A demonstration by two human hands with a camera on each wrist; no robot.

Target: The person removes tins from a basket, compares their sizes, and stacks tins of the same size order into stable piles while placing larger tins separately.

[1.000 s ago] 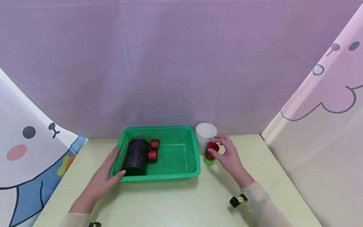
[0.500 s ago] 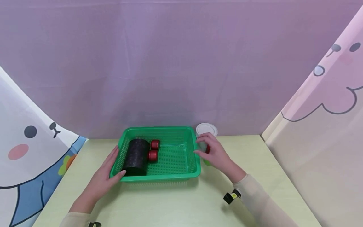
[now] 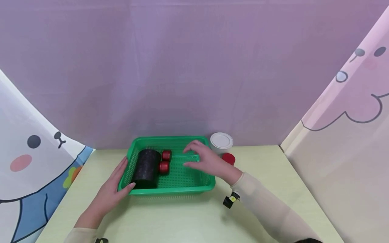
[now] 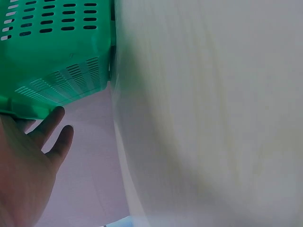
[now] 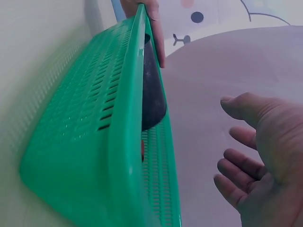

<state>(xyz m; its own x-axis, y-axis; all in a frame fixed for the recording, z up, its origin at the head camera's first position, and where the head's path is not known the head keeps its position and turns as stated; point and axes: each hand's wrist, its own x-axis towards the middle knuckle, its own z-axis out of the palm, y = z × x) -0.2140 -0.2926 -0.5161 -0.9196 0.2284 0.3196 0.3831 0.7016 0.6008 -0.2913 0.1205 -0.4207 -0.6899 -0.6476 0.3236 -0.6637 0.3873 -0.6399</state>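
Observation:
A green perforated basket [image 3: 174, 192] stands on the table. In it lie a large black speckled cylinder [image 3: 147, 168] and two small shiny red cylinders [image 3: 164, 167]. My left hand [image 3: 104, 194] rests on the basket's near left corner, thumb on the front rim and straight fingers along the left side. Over the basket's right part hovers my right hand [image 3: 206, 160], thumb and fingers spread apart with nothing between them. Its wrist view shows the palm [image 5: 284, 156] above the rim. Right of the basket, my forearm partly hides a red-topped container [image 3: 228, 158].
A white tub [image 3: 221, 140] with a lid stands just behind the red-topped container, close to the basket's right end. A purple cloth [image 3: 194, 74] hangs behind the table, with printed cartoon cloths at both sides.
My right hand has left the red container, whose green base showed earlier, and moved left over the basket with nothing in it. My left hand and the basket have stayed put.

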